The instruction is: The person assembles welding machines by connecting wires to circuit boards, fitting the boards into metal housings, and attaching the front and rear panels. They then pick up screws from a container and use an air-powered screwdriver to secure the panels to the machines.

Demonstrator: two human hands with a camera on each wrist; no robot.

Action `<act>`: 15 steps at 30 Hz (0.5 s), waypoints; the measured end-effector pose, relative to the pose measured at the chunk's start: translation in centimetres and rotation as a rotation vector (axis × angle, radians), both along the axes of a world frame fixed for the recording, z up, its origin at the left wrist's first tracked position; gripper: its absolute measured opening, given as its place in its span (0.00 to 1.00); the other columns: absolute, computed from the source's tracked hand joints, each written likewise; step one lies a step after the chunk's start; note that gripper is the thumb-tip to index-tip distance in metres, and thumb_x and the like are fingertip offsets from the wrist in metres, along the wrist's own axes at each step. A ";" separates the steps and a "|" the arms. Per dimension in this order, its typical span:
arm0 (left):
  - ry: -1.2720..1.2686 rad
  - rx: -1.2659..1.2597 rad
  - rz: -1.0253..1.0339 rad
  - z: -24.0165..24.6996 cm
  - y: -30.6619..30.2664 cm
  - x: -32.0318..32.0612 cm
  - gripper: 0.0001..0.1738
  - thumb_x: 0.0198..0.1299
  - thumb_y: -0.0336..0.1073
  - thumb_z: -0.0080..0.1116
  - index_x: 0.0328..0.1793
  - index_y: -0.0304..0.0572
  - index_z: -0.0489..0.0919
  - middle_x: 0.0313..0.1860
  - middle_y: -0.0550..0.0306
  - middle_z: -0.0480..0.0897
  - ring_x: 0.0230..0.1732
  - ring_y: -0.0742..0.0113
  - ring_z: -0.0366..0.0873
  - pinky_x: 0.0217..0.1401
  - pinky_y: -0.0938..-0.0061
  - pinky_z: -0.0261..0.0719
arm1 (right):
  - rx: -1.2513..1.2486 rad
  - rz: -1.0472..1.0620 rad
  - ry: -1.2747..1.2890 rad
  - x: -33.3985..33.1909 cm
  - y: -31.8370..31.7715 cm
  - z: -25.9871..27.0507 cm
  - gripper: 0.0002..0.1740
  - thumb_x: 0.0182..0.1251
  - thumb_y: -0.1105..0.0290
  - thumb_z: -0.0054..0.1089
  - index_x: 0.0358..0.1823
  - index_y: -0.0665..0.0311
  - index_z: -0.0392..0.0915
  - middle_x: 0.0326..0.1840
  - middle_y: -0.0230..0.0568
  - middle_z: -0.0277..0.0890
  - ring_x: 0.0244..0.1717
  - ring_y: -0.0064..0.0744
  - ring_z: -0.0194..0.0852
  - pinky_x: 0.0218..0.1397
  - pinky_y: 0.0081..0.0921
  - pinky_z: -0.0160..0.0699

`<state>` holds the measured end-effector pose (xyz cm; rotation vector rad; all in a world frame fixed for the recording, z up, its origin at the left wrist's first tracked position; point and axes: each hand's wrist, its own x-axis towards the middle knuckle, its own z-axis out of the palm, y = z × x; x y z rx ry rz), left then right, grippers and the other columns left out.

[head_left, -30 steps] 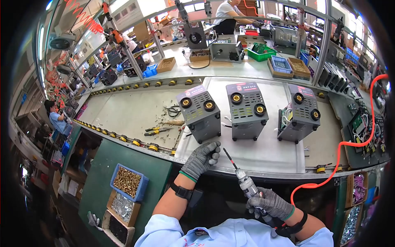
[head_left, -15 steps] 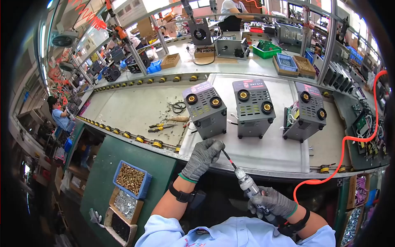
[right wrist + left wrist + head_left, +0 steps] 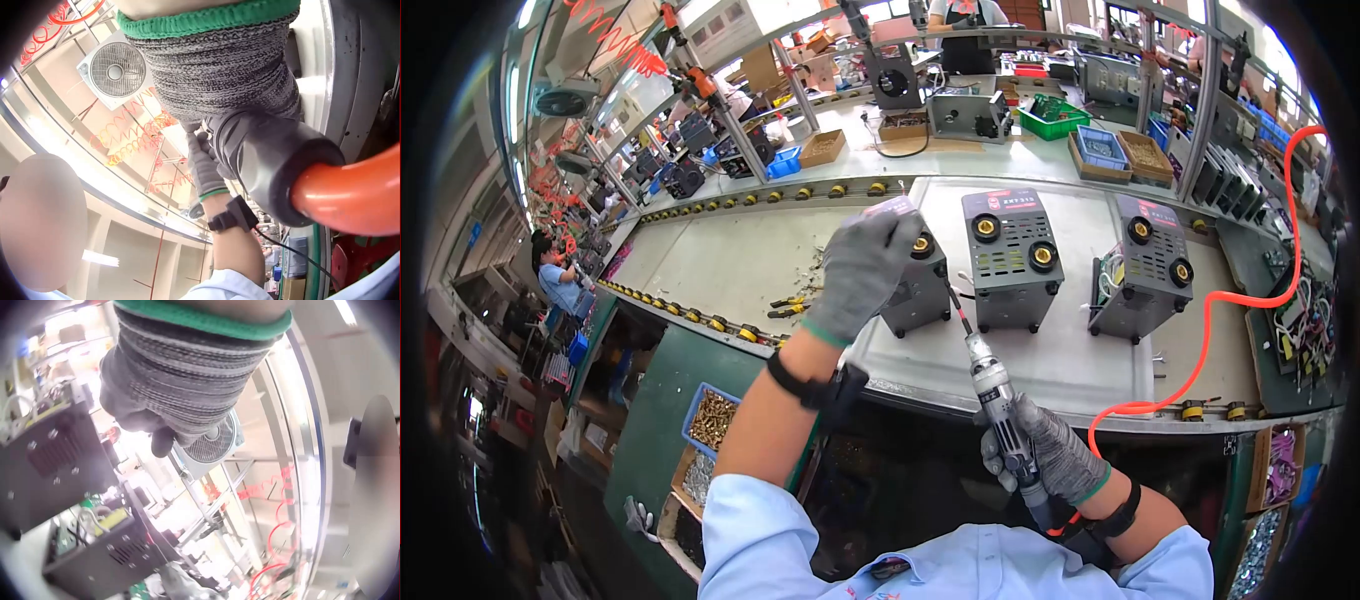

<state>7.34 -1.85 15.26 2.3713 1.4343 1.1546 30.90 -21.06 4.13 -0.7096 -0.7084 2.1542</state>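
Both hands wear grey knit gloves with green cuffs. My right hand point(image 3: 1050, 455) grips a pneumatic screwdriver point(image 3: 995, 395), its long bit pointing away from me. The orange hose at its back end fills part of the right wrist view. In the head view the bit's tip overlaps the right side of the left dark grey machine case point(image 3: 922, 295). My left hand point(image 3: 865, 270) is over that case and covers much of its slotted, brass-socketed face. Its fingers look bent in the left wrist view; I cannot tell whether they hold anything.
Two similar cases, a middle one point(image 3: 1012, 265) and a right one point(image 3: 1145, 270), stand on the white work surface point(image 3: 1040, 370). Yellow-handled pliers point(image 3: 788, 306) lie left. A blue bin of brass fasteners point(image 3: 712, 415) sits on the green table. The orange hose point(image 3: 1200, 340) loops at right.
My left hand has left the screwdriver bit's tip and moved up and forward over the left case. The right hand has brought the screwdriver forward, its bit now steeper and nearer the case.
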 end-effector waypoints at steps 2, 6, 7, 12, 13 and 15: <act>0.224 0.241 0.079 -0.4 2.7 0.5 0.24 0.71 0.54 0.56 0.36 0.40 0.85 0.23 0.48 0.81 0.30 0.52 0.83 0.38 0.59 0.79 | 0.027 -0.017 -0.033 -0.5 0.5 -0.5 0.42 0.71 0.32 0.54 0.63 0.67 0.72 0.36 0.44 0.82 0.30 0.32 0.85 0.26 0.25 0.87; 0.431 0.056 0.160 -1.2 4.8 1.3 0.25 0.70 0.56 0.56 0.33 0.43 0.84 0.33 0.47 0.84 0.35 0.48 0.84 0.41 0.56 0.81 | 0.009 -0.053 -0.048 -0.8 1.2 -0.2 0.42 0.71 0.32 0.54 0.64 0.67 0.71 0.36 0.44 0.82 0.30 0.33 0.85 0.26 0.25 0.87; 0.407 0.069 0.162 -1.5 4.9 1.2 0.24 0.70 0.56 0.56 0.33 0.43 0.84 0.33 0.47 0.84 0.35 0.48 0.84 0.41 0.56 0.81 | 0.010 -0.046 -0.045 -0.9 1.2 -0.1 0.42 0.71 0.32 0.54 0.64 0.67 0.72 0.37 0.43 0.82 0.30 0.34 0.85 0.26 0.25 0.86; 0.351 0.132 0.157 -2.4 5.1 1.0 0.23 0.70 0.55 0.57 0.34 0.44 0.84 0.33 0.48 0.84 0.35 0.48 0.85 0.41 0.57 0.81 | -0.031 -0.027 -0.032 -0.5 1.5 0.1 0.43 0.69 0.32 0.55 0.64 0.67 0.72 0.37 0.44 0.81 0.33 0.37 0.83 0.25 0.27 0.85; 0.352 0.151 0.149 -2.5 5.2 1.0 0.22 0.69 0.55 0.58 0.33 0.44 0.83 0.33 0.48 0.84 0.36 0.49 0.85 0.41 0.57 0.81 | -0.074 -0.019 0.041 -0.5 1.6 0.1 0.44 0.69 0.31 0.55 0.64 0.67 0.72 0.38 0.44 0.81 0.34 0.38 0.83 0.24 0.28 0.84; 0.345 0.168 0.140 -2.9 5.4 0.9 0.22 0.69 0.54 0.59 0.33 0.44 0.83 0.33 0.49 0.84 0.36 0.49 0.84 0.41 0.57 0.81 | -0.173 0.001 0.167 -0.6 1.6 0.7 0.44 0.70 0.31 0.53 0.64 0.68 0.71 0.38 0.44 0.81 0.34 0.39 0.82 0.25 0.28 0.85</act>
